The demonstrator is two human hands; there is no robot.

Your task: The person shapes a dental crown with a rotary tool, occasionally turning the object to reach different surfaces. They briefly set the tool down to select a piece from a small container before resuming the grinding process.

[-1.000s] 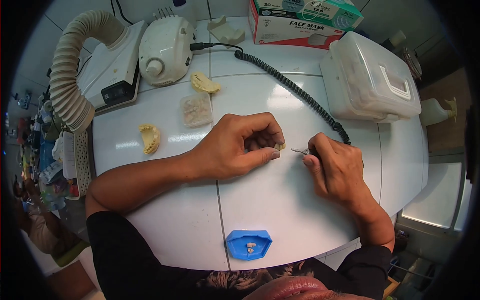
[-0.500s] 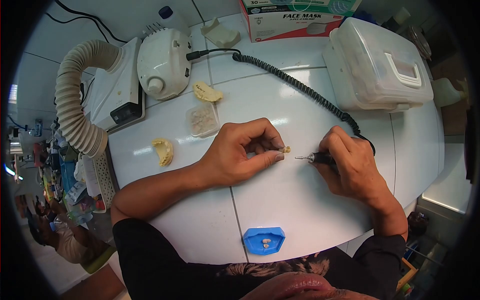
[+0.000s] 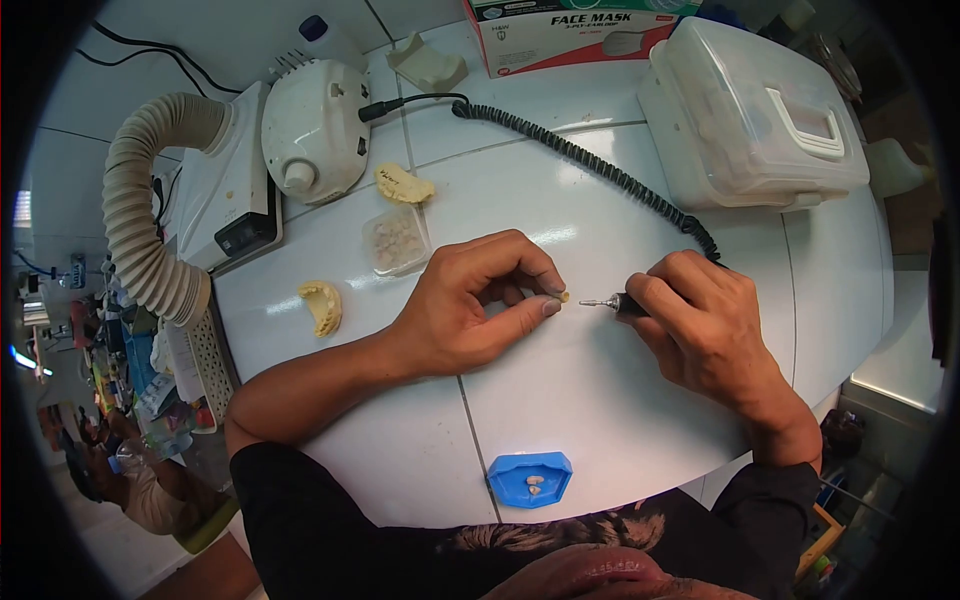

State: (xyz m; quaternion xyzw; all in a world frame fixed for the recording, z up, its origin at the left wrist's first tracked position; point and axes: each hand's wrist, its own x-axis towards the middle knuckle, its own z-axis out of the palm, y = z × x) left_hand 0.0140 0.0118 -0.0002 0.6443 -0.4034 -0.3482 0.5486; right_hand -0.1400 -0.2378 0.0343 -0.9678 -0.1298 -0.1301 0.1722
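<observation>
My left hand pinches a tiny yellowish tooth-like piece between thumb and fingertips; its exact shape is too small to make out. My right hand is closed around a black rotary handpiece with a slim metal bur pointing left. A short gap separates the bur tip from the piece. From the handpiece a coiled black cord runs back to a white micromotor control unit. Left of my left hand lie a clear box of small pale pieces and two yellowish dental casts.
A blue tray with small tooth-like pieces sits near my body. At the back are a face mask box and a white lidded case. A ribbed hose arches at left, and another person sits beyond.
The handpiece's bur has come up level with the small piece and nearer to it. In my left fingers the piece appears turned, with less of it showing. The view has shifted slightly.
</observation>
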